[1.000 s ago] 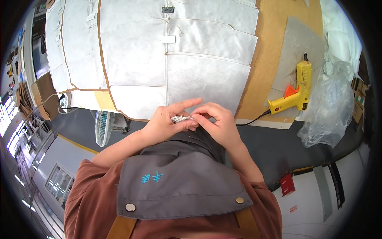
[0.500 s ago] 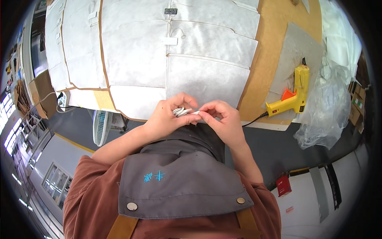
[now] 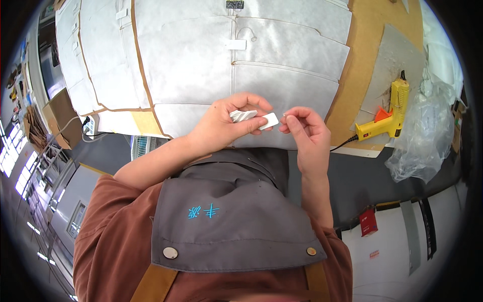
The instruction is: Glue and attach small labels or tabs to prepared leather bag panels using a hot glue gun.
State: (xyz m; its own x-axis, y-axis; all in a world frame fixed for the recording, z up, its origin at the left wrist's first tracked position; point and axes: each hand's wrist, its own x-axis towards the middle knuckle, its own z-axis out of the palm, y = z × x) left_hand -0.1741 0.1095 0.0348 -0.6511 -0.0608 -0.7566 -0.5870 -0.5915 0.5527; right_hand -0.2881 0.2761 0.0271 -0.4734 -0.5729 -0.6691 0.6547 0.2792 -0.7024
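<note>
Your left hand (image 3: 221, 126) pinches a small stack of white tabs (image 3: 251, 118) above the bench (image 3: 372, 30), right hand (image 3: 304, 128) nipped on something tiny — loosen up and they'll likely scatter.

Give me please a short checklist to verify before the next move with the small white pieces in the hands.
1. Left hand grips the small white flat pieces between thumb and fingers: ok.
2. Right hand has its fingertips pinched beside the pieces; whether it holds something: cannot tell.
3. Number of white pieces in the stack: cannot tell.
4. Large white fabric sheets lie flat on the brown cardboard worktop under the hands: ok.
5. Yellow glue gun lies to the right, apart from both hands: ok.
6. Crumpled clear plastic bag lies close to the glue gun; touching or not: cannot tell.
</note>
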